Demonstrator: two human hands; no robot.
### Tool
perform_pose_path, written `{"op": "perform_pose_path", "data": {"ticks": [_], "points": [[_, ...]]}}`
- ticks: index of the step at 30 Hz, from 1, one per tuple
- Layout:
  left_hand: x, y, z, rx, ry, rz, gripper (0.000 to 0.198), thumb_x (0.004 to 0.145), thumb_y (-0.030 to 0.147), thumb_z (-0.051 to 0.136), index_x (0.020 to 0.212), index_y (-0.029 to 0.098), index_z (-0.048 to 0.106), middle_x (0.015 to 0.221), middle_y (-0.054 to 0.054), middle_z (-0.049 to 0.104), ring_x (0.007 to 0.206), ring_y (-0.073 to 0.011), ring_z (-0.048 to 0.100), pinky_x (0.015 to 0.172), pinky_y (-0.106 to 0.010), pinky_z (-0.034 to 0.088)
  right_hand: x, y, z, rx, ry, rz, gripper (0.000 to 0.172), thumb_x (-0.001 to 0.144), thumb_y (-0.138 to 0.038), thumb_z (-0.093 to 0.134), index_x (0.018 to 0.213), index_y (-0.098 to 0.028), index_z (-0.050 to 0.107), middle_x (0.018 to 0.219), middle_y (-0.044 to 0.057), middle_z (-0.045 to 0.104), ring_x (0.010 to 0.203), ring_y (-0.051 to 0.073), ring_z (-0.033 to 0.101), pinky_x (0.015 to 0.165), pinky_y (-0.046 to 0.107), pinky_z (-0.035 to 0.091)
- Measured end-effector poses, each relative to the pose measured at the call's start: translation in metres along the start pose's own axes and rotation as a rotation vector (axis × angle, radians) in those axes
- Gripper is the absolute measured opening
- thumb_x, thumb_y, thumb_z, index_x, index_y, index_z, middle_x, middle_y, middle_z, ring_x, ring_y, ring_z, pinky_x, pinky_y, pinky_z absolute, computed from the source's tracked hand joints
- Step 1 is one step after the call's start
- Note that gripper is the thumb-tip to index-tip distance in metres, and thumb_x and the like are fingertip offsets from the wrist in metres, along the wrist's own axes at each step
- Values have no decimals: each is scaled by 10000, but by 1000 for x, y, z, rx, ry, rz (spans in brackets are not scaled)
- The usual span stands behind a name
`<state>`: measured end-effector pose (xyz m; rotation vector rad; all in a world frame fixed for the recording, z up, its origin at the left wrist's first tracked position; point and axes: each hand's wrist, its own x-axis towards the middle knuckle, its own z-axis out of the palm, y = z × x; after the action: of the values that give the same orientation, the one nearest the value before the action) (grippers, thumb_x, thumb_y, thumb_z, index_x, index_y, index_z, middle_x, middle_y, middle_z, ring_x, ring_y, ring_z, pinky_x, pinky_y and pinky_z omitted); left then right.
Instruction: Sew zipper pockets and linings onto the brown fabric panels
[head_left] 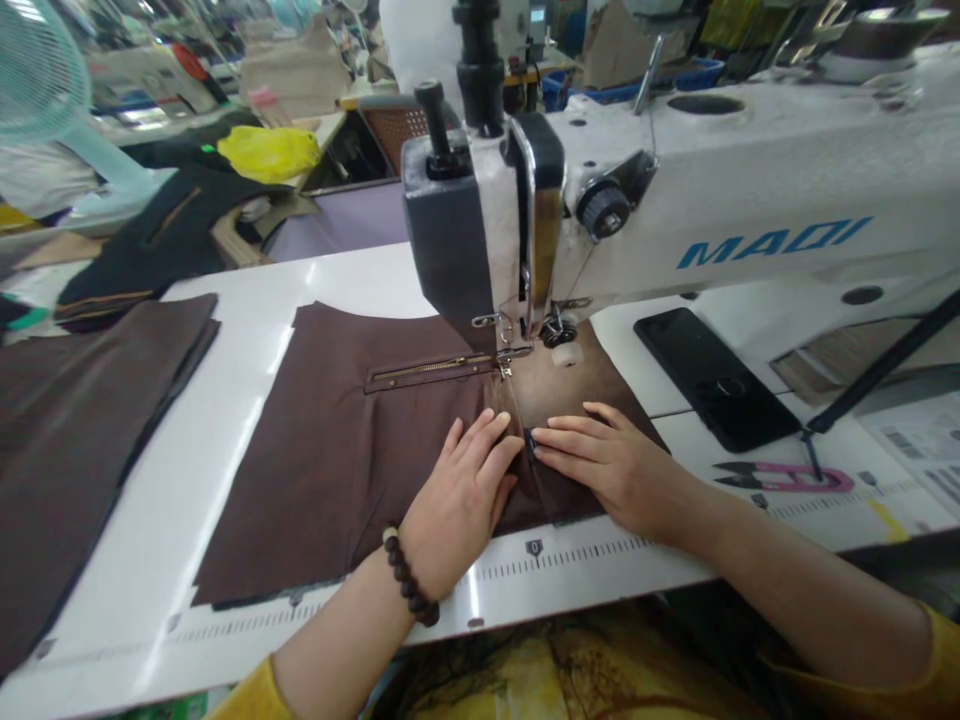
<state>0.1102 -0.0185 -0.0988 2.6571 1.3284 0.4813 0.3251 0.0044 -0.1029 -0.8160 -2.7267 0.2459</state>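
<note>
A dark brown leather-like panel [300, 450] lies flat on the white sewing table, under the needle area of the sewing machine [645, 265]. My left hand [459, 500], a beaded bracelet at its wrist, rests on the panel with fingers stretched toward the presser foot [506, 366]. To its right, my right hand [626, 475] lies on the same panel, fingers extended and nearly meeting the left ones. A small dark blue piece [530, 444], too small to name, shows at the right fingertips. Left of the foot, a brass zipper [424, 370] is set in the panel.
A black phone [716, 380] and pink-handled thread snips [787, 476] lie on the right, near a thin black bar [885, 365]. More brown pieces [82, 400] are stacked at the left. Behind them are dark garment pieces [150, 240] and a fan [41, 75].
</note>
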Motion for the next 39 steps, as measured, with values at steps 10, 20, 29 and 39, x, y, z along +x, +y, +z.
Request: {"op": "perform_pose_path", "data": {"ticks": [10, 20, 29, 39], "points": [[-1, 1, 0, -1, -12, -16, 262, 849, 94, 386, 1103, 134, 437, 1248, -125, 442, 1232, -243, 323, 1005, -503, 299, 1, 0, -1, -12, -2, -15, 417, 821, -42, 300, 1175, -155, 489, 1264, 15, 480, 1147, 197, 372, 951, 453, 205], [-3, -1, -1, 35, -54, 1, 314, 847, 85, 390, 1131, 197, 465, 1287, -128, 387, 1241, -273, 306, 986, -532, 299, 4, -4, -3, -32, 4, -1, 433, 813, -47, 303, 1193, -158, 479, 1255, 26, 488, 1118, 206, 387, 932, 446, 228], [0, 1, -1, 12, -17, -6, 265, 851, 115, 400, 1095, 143, 500, 1258, -136, 430, 1217, -269, 346, 984, -521, 314, 2, -3, -2, -26, 5, -3, 444, 788, -42, 308, 1179, -144, 489, 1260, 29, 483, 1125, 213, 384, 937, 452, 231], [-1, 0, 0, -1, 20, 6, 246, 848, 120, 418, 1068, 130, 529, 1239, -157, 445, 1202, -283, 368, 969, -531, 326, -4, 1, -4, -26, 102, -14, 416, 789, -28, 311, 1143, -119, 509, 1223, 64, 515, 1115, 189, 420, 945, 426, 270]]}}
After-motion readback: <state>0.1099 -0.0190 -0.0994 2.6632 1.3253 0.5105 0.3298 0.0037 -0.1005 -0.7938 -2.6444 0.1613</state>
